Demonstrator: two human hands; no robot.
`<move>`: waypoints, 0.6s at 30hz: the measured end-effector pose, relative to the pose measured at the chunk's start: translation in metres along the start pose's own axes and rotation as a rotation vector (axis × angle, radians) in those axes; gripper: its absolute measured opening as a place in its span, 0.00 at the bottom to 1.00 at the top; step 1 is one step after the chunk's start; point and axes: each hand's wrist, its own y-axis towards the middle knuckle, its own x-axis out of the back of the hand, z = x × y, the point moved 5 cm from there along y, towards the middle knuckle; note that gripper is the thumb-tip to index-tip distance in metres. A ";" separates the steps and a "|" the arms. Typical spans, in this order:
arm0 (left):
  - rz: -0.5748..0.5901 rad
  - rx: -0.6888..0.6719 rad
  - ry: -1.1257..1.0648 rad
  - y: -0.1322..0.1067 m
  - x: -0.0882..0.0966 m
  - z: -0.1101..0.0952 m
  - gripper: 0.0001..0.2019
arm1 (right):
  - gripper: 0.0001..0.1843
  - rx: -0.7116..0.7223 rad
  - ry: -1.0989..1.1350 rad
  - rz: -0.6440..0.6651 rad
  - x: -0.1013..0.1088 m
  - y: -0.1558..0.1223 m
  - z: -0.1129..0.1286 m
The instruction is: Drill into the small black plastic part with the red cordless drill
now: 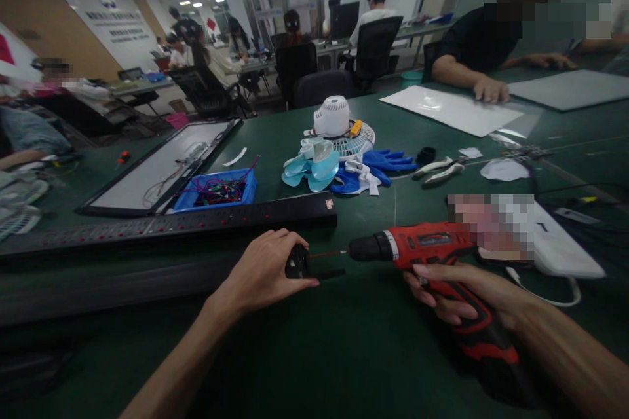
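My left hand (268, 268) is closed around the end of a long black bar (162, 285), which lies across the table from the left. Beyond my fingertips, a small black end face (297, 262) of it shows. A thin reddish-brown wire (324, 254) sticks out from there toward the right. My right hand (455, 294) grips a red and black cordless drill (427, 239) by its handle, the index finger near the trigger. The drill's black chuck (366, 248) points left at the wire's tip, with a small gap apparent between them.
Behind my left hand lies a black power strip (275, 213). Farther back are a blue bin of wires (246, 190), turquoise fan blades (309, 167), a white fan housing (331, 118), blue gloves (388, 160) and pliers (437, 170). A co-worker's hand (491, 90) rests on a white panel (442, 108).
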 end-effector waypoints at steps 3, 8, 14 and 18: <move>0.001 0.002 -0.004 0.000 0.000 0.001 0.24 | 0.15 0.008 0.005 0.004 -0.001 0.001 0.000; -0.010 -0.009 -0.001 0.001 -0.001 0.002 0.25 | 0.14 0.006 0.010 0.001 -0.001 0.002 -0.003; -0.006 -0.007 0.003 0.000 0.000 0.002 0.25 | 0.15 0.008 0.021 0.006 -0.003 0.001 -0.001; -0.007 -0.008 -0.005 0.000 0.001 0.001 0.25 | 0.15 0.009 0.023 0.001 -0.005 0.001 0.000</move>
